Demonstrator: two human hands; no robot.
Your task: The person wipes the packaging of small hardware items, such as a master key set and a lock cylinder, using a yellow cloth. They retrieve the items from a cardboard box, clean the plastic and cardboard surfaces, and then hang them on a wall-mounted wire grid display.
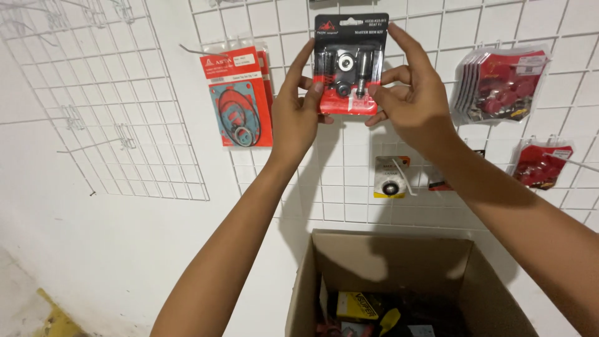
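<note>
Both my hands hold up a black and red blister pack [350,39] of small metal and rubber parts against a white wire grid panel [437,25] on the wall. My left hand [298,111] grips its left edge, thumb across the lower front. My right hand [412,97] pinches its right edge, fingers reaching up along the side. The pack stands upright, its top near the upper edge of the view.
A red gasket pack [238,97] hangs to the left, red part packs [502,84] [541,163] to the right, a small yellow pack [390,178] below. Another wire grid [93,93] covers the left wall. An open cardboard box [349,256] with mixed packs stands underneath.
</note>
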